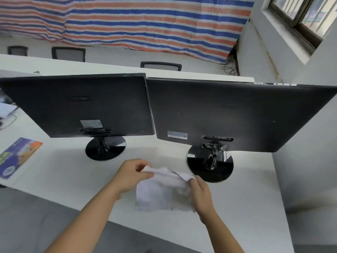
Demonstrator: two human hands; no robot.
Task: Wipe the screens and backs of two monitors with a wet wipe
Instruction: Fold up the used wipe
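Note:
Two black monitors stand side by side on a white desk (63, 170), both with their backs toward me. The left monitor (78, 105) has a round black base; the right monitor (237, 114) is larger and its base sits nearer to me. In front of them, above the desk, I hold a white wet wipe (164, 192) spread open between both hands. My left hand (131, 176) pinches its upper left corner. My right hand (200, 192) pinches its upper right corner. The wipe hangs down from the two grips.
A colourful wipe packet (18, 156) lies at the desk's left edge. Papers and a cable sit at the far left. Behind the monitors are another desk, several mesh chairs (160, 66) and a striped tarp. A white wall stands to the right.

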